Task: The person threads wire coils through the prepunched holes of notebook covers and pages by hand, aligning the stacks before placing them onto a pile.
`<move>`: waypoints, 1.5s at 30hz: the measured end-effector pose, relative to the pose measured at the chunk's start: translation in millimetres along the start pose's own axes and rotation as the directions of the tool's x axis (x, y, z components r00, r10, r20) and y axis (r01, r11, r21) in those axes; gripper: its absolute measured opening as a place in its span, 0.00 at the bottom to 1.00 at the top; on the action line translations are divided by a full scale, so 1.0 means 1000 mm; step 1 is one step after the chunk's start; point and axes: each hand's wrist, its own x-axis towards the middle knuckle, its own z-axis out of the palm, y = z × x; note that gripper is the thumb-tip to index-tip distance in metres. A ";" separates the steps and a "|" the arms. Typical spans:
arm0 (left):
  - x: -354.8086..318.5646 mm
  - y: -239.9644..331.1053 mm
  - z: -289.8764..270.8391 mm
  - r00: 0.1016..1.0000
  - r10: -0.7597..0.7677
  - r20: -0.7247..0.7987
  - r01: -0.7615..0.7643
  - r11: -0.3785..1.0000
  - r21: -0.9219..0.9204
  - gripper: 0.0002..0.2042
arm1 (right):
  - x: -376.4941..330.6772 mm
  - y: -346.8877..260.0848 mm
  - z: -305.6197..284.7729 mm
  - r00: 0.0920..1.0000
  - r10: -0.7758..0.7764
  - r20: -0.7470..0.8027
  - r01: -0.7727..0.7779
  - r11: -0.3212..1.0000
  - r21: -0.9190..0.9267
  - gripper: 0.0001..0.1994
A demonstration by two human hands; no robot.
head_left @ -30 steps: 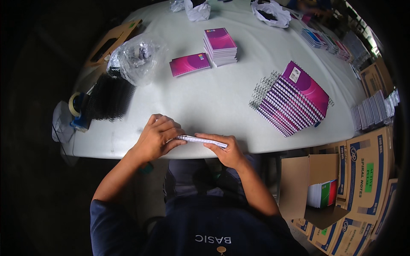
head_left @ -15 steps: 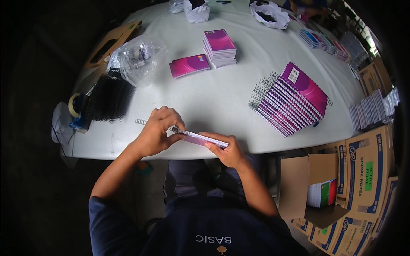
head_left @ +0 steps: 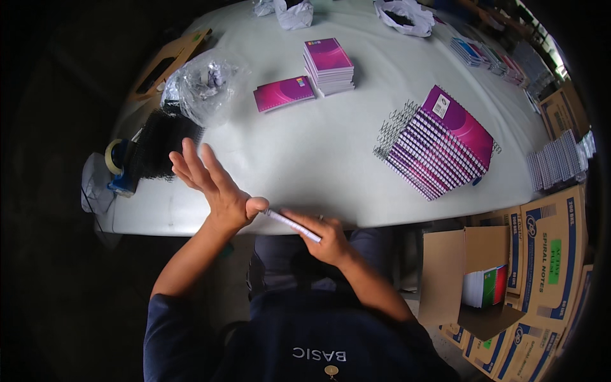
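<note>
Notebook (head_left: 291,224) at lower centre lies edge-on in our right hand (head_left: 328,239), fingers pinching it steady, while our left hand (head_left: 213,184), fingers spread, thumbs its end over the bench (head_left: 331,159).

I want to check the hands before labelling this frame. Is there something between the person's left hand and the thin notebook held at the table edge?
Nothing visible. The left hand, fingers spread, touches the near end of the notebook with its thumb; the right hand holds the other end.
</note>
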 end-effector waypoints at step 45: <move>0.045 0.020 -0.025 0.837 0.138 0.530 0.004 0.966 -0.257 0.17 | 0.014 0.015 -0.030 0.986 0.154 0.062 -0.162 0.975 0.152 0.14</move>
